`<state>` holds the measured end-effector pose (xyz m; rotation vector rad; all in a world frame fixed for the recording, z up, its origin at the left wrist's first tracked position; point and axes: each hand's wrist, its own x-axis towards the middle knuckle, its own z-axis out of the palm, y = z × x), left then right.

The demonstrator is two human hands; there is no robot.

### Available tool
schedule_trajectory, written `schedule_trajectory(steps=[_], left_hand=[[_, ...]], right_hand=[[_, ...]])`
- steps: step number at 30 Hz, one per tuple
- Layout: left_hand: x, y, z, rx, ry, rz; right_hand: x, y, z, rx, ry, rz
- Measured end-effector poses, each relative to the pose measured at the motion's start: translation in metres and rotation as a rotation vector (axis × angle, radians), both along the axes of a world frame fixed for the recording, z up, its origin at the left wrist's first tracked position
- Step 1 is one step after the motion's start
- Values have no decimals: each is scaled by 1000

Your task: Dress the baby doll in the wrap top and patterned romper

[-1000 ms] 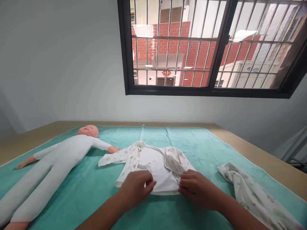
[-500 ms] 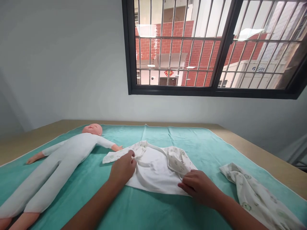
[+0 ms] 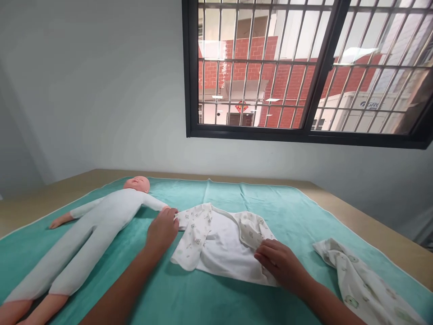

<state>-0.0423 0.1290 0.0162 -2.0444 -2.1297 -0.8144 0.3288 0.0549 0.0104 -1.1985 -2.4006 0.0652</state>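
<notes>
A small white baby shirt point(image 3: 219, 243) with a faint print lies open on the teal cloth point(image 3: 189, 298) in the middle of the table. My left hand point(image 3: 162, 230) is closed on the end of the shirt's left sleeve, close to the doll's outstretched hand. My right hand point(image 3: 280, 264) rests with curled fingers on the shirt's right lower edge, pressing it down. A baby doll point(image 3: 98, 225) in a white bodysuit lies on its back to the left, arms spread.
A second printed garment point(image 3: 358, 280) lies crumpled at the right of the teal cloth. The wooden table edge point(image 3: 368, 225) shows beyond the cloth. A barred window point(image 3: 304, 72) is in the wall behind.
My left hand went from the shirt's lower hem up and left to the sleeve end, and the left front panel now lies folded over. My right hand stayed near the right edge.
</notes>
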Motion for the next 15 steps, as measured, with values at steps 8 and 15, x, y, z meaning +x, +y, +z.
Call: schedule_trajectory(steps=[8, 15], left_hand=[[-38, 11, -26, -76, 253, 209], [-46, 17, -23, -110, 142, 142]], right_hand=[[-83, 23, 14, -116, 37, 94], [-154, 61, 3, -151, 53, 28]])
